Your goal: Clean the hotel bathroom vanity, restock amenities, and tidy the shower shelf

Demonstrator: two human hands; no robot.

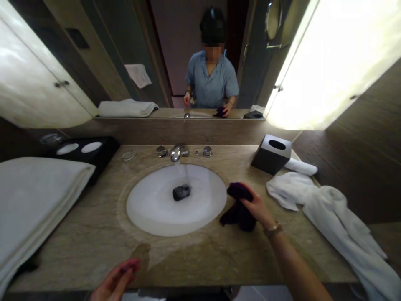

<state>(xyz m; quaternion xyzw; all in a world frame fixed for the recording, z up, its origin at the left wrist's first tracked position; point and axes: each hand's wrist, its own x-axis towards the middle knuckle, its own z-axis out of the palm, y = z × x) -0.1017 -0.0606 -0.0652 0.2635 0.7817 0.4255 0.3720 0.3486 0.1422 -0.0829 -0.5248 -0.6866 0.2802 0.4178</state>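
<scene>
The right hand (255,207) pinches a dark cloth (243,215) just right of the basin (150,209); left hand (114,279) curled, grip unclear.

A big mirror (175,50) sits above a tan counter (94,234). White lights (338,54) glow on both sides. The right wall (366,163) is brown.

The dark purple cloth (242,214) looks matt. The faucet (176,154) is of shiny metal, and the white sink (148,207) appears smooth and glossy.
</scene>
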